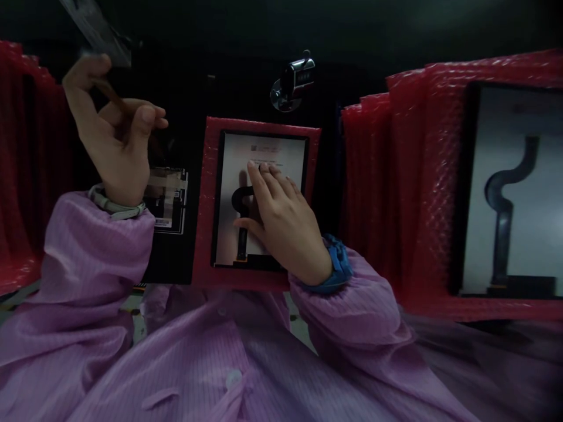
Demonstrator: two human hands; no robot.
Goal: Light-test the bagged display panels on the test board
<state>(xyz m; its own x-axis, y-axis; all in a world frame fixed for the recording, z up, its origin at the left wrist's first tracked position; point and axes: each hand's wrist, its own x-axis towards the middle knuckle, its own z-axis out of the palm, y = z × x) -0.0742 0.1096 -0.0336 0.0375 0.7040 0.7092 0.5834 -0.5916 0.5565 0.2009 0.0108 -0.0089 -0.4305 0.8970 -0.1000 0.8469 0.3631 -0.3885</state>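
My right hand (288, 217) lies flat, fingers stretched, on the pale back of a display panel (281, 149) with a dark frame. An S-shaped black flex cable (243, 234) runs down the panel, partly under my fingers. Red bubble wrap (206, 234) lies beneath the panel and shows around its edges. My left hand (116, 129) is raised at the upper left, fingers bent and apart. Near its upper fingertip is a blurred clear plastic strip (99, 29); I cannot tell whether they touch.
A chrome tally counter (299, 76) stands behind the panel. Stacked red bubble-wrap sleeves rise on the left (26, 146) and right (373, 193). Another display panel (536, 217) leans against the right stack. A dark part with tape and a label (169, 199) lies beyond my left wrist.
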